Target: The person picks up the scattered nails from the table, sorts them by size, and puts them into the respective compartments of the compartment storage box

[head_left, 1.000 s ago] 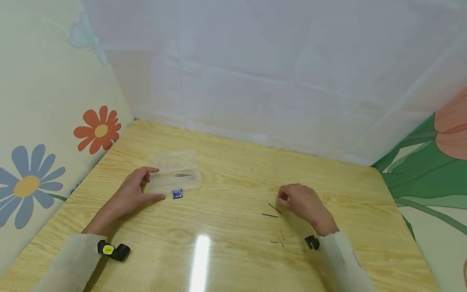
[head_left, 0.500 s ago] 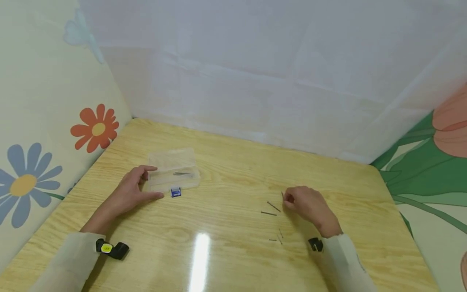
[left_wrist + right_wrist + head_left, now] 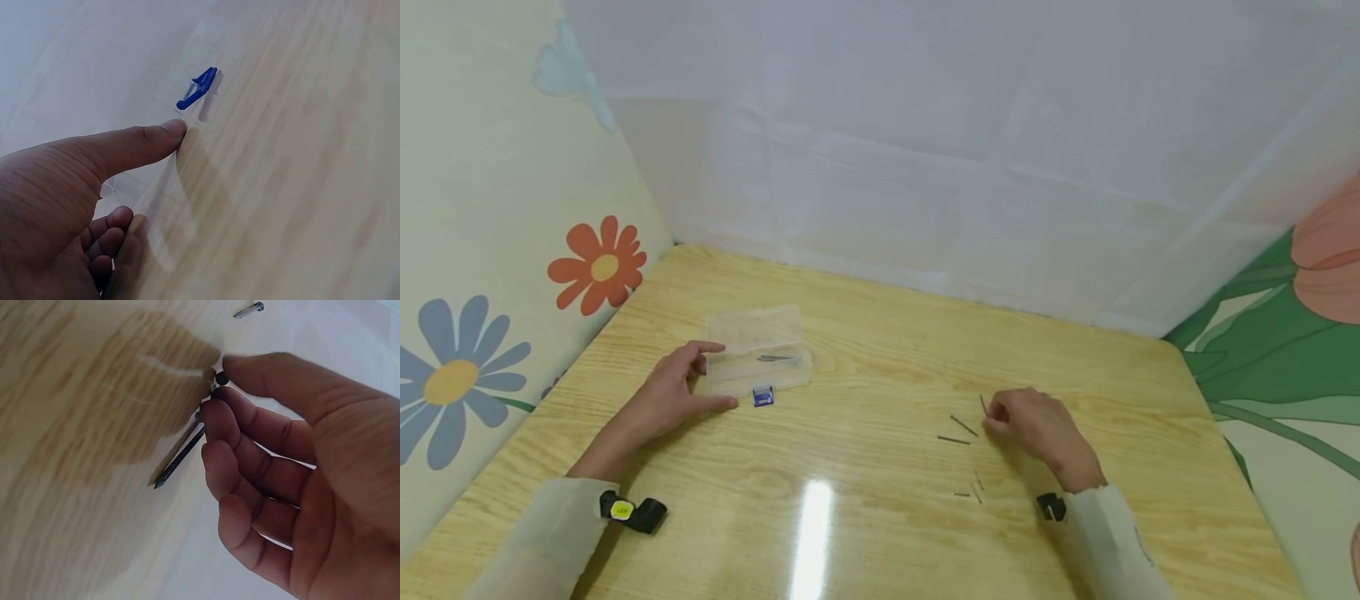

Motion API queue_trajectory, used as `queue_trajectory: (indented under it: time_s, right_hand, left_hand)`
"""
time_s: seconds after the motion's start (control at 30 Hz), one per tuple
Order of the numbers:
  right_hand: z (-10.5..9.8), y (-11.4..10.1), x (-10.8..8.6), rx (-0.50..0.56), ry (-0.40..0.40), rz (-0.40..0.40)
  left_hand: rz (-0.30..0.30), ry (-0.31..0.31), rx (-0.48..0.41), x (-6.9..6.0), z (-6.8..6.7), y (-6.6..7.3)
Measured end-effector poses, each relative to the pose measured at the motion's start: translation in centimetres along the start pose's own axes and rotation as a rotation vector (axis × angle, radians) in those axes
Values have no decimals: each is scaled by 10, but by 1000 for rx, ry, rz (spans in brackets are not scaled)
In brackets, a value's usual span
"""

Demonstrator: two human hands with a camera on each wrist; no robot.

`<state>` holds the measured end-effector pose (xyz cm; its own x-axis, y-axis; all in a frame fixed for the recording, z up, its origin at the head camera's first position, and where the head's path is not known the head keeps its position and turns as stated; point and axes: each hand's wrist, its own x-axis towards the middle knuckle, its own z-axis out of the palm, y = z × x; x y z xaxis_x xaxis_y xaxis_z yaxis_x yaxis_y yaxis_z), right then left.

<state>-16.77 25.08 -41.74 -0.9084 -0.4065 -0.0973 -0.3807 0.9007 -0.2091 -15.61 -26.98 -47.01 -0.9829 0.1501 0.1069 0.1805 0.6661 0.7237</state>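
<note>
My left hand [image 3: 673, 392] grips the left end of a clear plastic box [image 3: 752, 325], thumb at the front corner and index finger toward the back. The box lies with its lid folded back; several thin dark nails [image 3: 777, 358] rest inside. A blue latch [image 3: 199, 89] sticks out at its front edge. On the right, my right hand [image 3: 1037, 429] is low over the table, thumb and index finger at the head of a dark nail [image 3: 181, 456]. Its pointed end shows past the fingers, while the middle is hidden. Two longer nails [image 3: 953, 440] lie just left of that hand.
Nearer the front edge, three smaller nails [image 3: 962, 495] lie on the wooden table [image 3: 865, 417]. A white sheet [image 3: 880, 167] hangs behind the table, with flower-printed cloth [image 3: 482, 200] at the left and right sides. A light's reflection shines on the front of the tabletop.
My right hand has shifted slightly right and toward the front. The nail at its fingertips has come into sight. My left hand stays at the box.
</note>
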Motion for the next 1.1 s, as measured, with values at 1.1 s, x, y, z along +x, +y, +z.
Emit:
queue_trajectory:
  time_s: [1.1]
  right_hand:
    - [8, -1, 6, -144, 30, -11]
  left_hand:
    - [6, 11, -17, -1, 1, 3]
